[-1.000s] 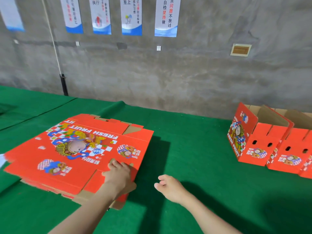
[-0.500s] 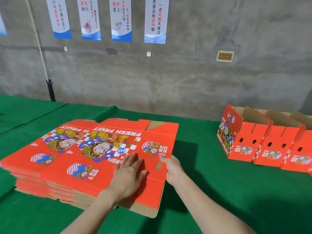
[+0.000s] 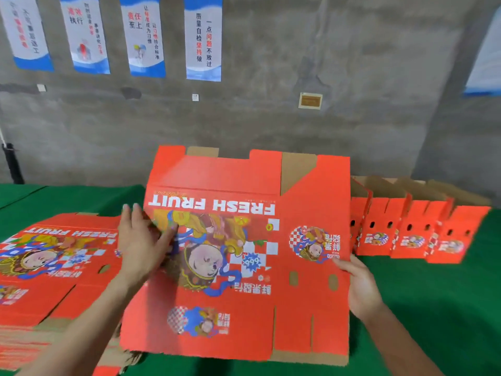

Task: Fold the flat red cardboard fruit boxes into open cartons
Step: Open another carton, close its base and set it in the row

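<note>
Head view: a flat red printed cardboard fruit box (image 3: 306,299) stood tilted up over the green cloth table (image 3: 433,308), beside a stack of flat red boxes (image 3: 67,291). The left hand (image 3: 141,245) lay on its face, fingers straight and together, thumb splayed; the right hand (image 3: 357,286) pinched its right edge

the flat box (image 3: 244,253) is red with white "fresh fruit" lettering, a blue, yellow and white checkered cartoon print and brown bare flaps. the table cover (image 3: 433,308) is green, the wall (image 3: 271,118) grey.
</note>
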A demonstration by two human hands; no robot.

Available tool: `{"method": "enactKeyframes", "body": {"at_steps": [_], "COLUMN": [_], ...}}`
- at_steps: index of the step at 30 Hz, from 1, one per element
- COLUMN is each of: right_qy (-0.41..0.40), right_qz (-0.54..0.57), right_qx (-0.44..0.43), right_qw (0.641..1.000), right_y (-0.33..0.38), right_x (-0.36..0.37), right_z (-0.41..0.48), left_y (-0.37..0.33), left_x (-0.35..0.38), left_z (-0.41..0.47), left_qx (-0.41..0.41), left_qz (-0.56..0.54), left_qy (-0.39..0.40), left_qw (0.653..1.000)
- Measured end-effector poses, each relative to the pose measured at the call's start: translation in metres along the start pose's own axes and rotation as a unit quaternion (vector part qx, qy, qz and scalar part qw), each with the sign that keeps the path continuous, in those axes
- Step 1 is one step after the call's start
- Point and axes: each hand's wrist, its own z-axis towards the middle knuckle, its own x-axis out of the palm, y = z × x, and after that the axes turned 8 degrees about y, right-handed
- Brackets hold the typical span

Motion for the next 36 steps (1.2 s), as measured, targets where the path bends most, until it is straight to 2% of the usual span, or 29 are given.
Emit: {"method": "enactKeyframes", "body": {"at_steps": [2,4,5,6,9,12,15,17,23,27,32,36], "right_qy": [-0.01,-0.015,-0.018,-0.024,-0.075,-0.157,-0.123,-0.068,-0.002,0.049,0.139,0.162], "right_qz": [0.0,-0.022,-0.043,-0.067,-0.187,-0.387,-0.478,-0.517,-0.493,-0.553,-0.511,-0.474], "right_qx": [0.005,0.017,0.026,0.036,0.031,-0.069,-0.229,-0.257,-0.085,-0.043,0.004,0.035], "right_qw": [1.0,0.999,0.999,0.997,0.979,0.906,0.839,0.814,0.866,0.83,0.848,0.865], "right_y": [0.001,-0.002,-0.004,-0.006,-0.01,0.008,0.033,0.044,0.061,0.066,0.071,0.068], "right_x": [-0.028,-0.051,-0.059,-0.066,-0.073,-0.056,-0.025,-0.004,0.022,0.025,0.021,0.02], "right_z": [-0.004,-0.008,-0.011,-0.013,-0.016,-0.019,-0.024,-0.022,-0.004,-0.001,-0.006,-0.012], "left_y": [-0.012,-0.024,-0.027,-0.031,-0.036,-0.032,-0.03,-0.029,-0.022,-0.023,-0.026,-0.025], "left_x": [-0.007,-0.011,-0.009,-0.005,0.011,0.025,0.034,0.037,0.031,0.027,0.022,0.018], "left_z": [0.011,0.016,0.017,0.015,0.001,-0.02,-0.038,-0.047,-0.062,-0.069,-0.073,-0.069], "left_qx": [-0.054,-0.117,-0.136,-0.144,-0.142,-0.102,-0.069,-0.062,-0.048,-0.041,-0.041,-0.048], "left_qz": [-0.193,-0.414,-0.467,-0.483,-0.482,-0.49,-0.496,-0.502,-0.523,-0.532,-0.542,-0.551], "left_qy": [0.047,0.168,0.218,0.249,0.241,0.21,0.207,0.207,0.217,0.205,0.204,0.23], "left_qw": [0.979,0.887,0.846,0.827,0.83,0.84,0.841,0.838,0.823,0.82,0.814,0.801]}}
